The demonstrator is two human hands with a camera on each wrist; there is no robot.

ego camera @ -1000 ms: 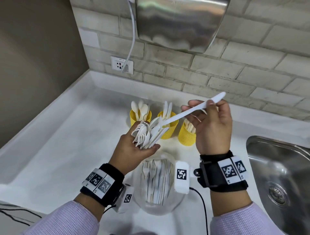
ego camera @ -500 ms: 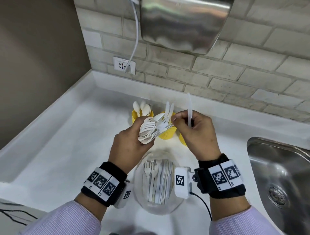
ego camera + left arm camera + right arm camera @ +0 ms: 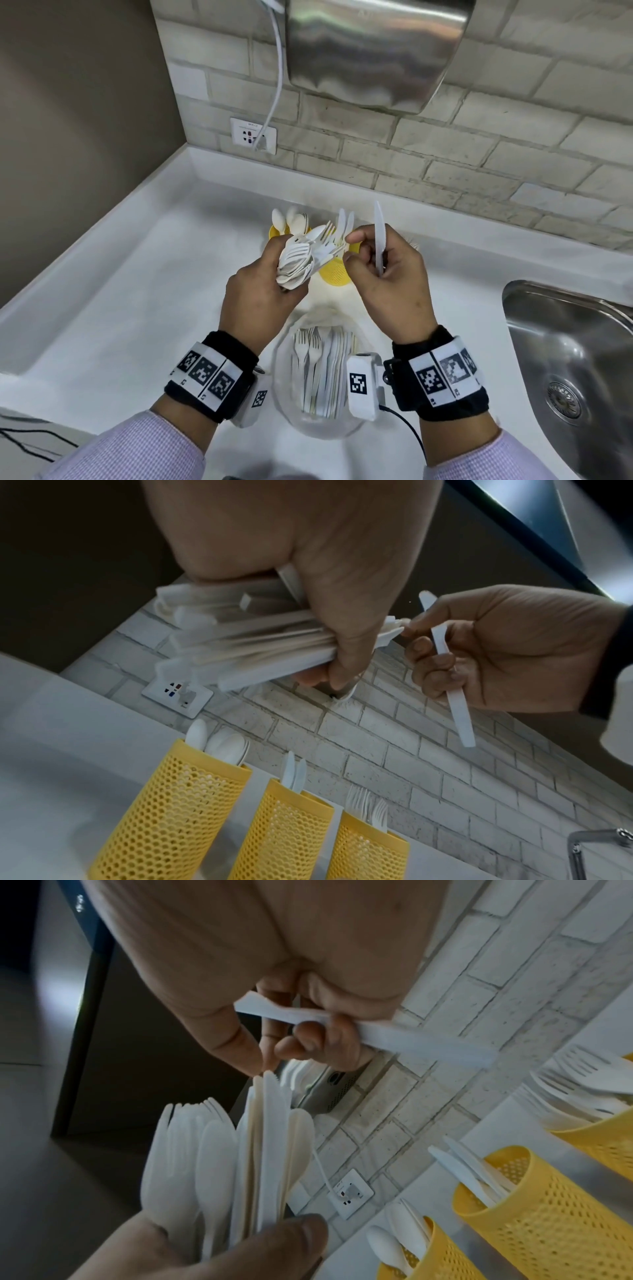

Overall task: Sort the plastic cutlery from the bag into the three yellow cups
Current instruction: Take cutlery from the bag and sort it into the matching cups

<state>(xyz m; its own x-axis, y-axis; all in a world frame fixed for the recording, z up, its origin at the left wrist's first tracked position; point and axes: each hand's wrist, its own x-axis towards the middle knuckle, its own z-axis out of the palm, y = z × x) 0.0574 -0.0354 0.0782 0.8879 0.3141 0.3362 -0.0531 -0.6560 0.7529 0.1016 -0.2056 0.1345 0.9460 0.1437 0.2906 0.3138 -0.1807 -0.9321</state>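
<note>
My left hand [image 3: 274,274] grips a bundle of white plastic cutlery [image 3: 298,260], heads pointing toward the cups; the bundle's handles [image 3: 246,642] show in the left wrist view. My right hand [image 3: 352,248] holds one white knife [image 3: 379,236] upright in its curled fingers, and its thumb and forefinger meet at the tips of the bundle. Behind the hands stand three yellow mesh cups: one with spoons [image 3: 171,813], one with knives [image 3: 284,831], one with forks [image 3: 369,856]. The clear bag [image 3: 325,425] lies below my wrists with several forks and knives inside.
A steel sink [image 3: 565,359] is set into the white counter at the right. A wall socket [image 3: 253,135] with a white cable and a steel hand dryer [image 3: 373,51] hang on the brick wall behind. A brown wall closes the left side.
My right hand swung the knife from slanting to upright and tucked it into its fingers, then came back to the bundle. Both hands moved slightly toward the cups.
</note>
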